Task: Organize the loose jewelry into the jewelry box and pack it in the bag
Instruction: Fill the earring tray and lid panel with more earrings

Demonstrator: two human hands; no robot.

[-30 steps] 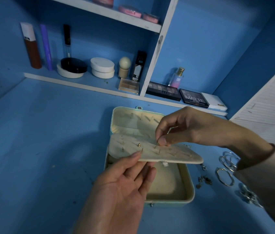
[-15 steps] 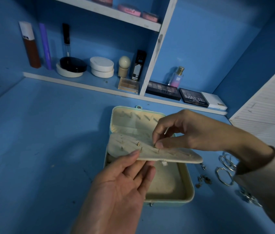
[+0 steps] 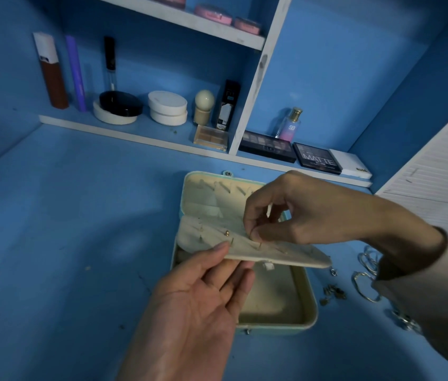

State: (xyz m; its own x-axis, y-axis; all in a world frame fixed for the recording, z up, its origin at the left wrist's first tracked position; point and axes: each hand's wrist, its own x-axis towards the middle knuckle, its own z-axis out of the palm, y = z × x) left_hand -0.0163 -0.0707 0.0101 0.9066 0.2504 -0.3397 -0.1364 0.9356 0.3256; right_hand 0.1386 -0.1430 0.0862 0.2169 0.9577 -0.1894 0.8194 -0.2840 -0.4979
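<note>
One earring panel [image 3: 299,256]: left hand [image 3: 203,298] supports, right hand [image 3: 302,213] pinches it.

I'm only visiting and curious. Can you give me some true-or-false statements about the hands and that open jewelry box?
1. The mint-green jewelry box with cream lining lies open on the blue table. True.
2. The left hand clenches the cream padded earring panel in a fist. False: its straight fingers support the panel's edge from below.
3. The right hand pinches a tiny item at the panel. True, though the item is too small to identify.
4. The silver hoops lie inside the box. False: they lie on the table, right of the box.
5. A small gold stud sits on the panel. True.
</note>
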